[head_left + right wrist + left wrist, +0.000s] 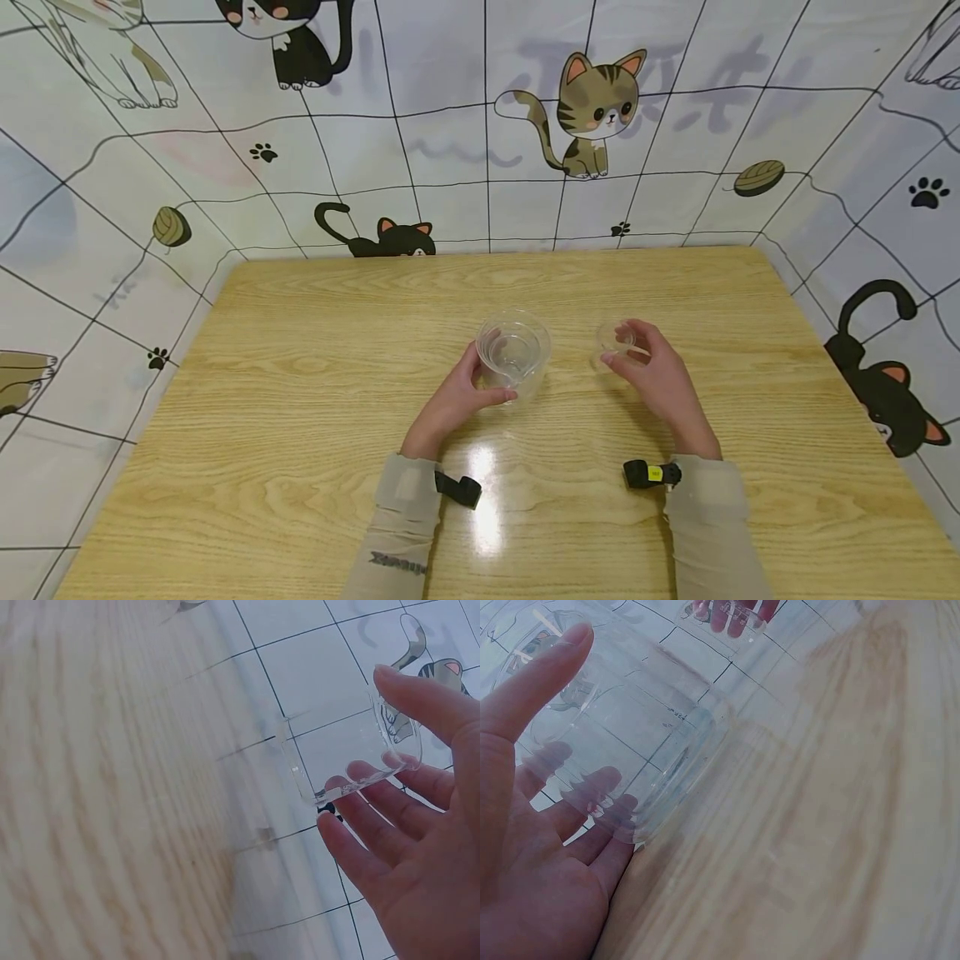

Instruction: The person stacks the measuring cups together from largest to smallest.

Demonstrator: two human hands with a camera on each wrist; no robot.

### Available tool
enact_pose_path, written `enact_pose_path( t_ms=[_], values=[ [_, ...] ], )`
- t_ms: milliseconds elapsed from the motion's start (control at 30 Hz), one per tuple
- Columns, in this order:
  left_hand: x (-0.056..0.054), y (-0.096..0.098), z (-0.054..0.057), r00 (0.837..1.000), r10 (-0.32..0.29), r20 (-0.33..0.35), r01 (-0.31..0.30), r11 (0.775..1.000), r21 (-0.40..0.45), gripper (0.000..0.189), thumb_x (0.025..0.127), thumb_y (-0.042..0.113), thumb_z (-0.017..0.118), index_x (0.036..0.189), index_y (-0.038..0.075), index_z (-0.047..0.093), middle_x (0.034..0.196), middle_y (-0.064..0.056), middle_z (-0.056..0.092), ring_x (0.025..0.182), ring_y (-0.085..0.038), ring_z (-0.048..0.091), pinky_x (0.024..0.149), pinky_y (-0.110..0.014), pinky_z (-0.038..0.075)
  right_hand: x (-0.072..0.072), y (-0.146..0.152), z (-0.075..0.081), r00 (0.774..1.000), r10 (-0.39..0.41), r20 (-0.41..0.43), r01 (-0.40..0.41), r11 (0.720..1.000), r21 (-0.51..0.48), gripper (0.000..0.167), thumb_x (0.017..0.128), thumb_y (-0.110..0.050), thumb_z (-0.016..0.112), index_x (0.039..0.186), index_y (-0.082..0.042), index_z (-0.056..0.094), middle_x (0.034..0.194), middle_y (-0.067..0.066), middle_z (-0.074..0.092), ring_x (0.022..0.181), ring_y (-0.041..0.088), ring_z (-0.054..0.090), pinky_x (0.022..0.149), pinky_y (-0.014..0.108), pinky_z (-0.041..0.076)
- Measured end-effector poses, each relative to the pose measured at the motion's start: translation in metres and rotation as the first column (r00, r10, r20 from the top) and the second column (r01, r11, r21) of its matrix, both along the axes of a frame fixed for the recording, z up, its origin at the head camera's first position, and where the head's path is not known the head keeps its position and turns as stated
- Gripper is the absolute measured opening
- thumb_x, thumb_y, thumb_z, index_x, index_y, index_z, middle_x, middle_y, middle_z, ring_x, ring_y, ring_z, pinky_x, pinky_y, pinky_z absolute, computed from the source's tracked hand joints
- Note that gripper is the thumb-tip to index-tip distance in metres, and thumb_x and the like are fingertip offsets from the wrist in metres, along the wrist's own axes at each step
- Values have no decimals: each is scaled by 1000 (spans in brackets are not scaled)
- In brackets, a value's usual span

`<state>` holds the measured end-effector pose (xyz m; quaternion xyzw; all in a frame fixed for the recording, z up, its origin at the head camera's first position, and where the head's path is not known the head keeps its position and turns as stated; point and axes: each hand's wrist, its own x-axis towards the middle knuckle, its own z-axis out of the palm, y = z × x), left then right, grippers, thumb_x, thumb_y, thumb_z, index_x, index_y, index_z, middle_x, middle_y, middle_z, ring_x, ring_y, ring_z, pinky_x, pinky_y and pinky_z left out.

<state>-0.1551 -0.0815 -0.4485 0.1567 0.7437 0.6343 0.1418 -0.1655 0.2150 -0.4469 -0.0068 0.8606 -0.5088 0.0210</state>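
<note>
A large clear cup [516, 354] stands upright near the middle of the table, with some clear liquid apparently low inside it. My left hand [461, 396] grips it from the left side, thumb at the near side and fingers behind the clear wall [652, 727]. To the right, my right hand [660, 375] holds a small clear cup [609, 337] between thumb and fingers. In the right wrist view this small cup [337, 746] looks upright and seems slightly above the tabletop. The two cups are apart.
The wooden table [300, 400] carries both cups' area and a bright glare spot near its front. A white cloth [435, 150] with cat drawings and grid lines rises behind and at both sides. Black straps [459, 490] sit at both wrists.
</note>
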Motion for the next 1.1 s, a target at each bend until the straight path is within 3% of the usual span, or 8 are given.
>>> enact_pose_path(
  t_ms=[500,767,1100],
  values=[
    [0,0,1,1000,-1,-11,1,1000,0,87,72,20,75,141,24,22,141,-3,32,129,-19,26,104,-39,16,3,-8,13,993,-15,-116,17,1000,17,70,80,-42,63,136,-12,34,125,3,47,119,24,39,95,44,32],
    [0,-1,0,1000,-13,-18,13,1000,12,87,73,19,75,141,23,21,141,-4,32,130,-19,26,104,-41,15,7,-10,20,994,-45,-101,46,999,9,70,79,-46,62,137,-20,33,130,-1,46,124,22,36,95,51,30],
    [0,0,-1,1000,-11,-17,11,1000,-3,87,73,21,75,141,24,21,141,-4,31,130,-18,26,104,-40,16,11,-18,28,986,-40,-165,30,998,-61,60,83,-38,61,135,-23,36,125,-1,49,123,20,36,99,42,28]
  ],
)
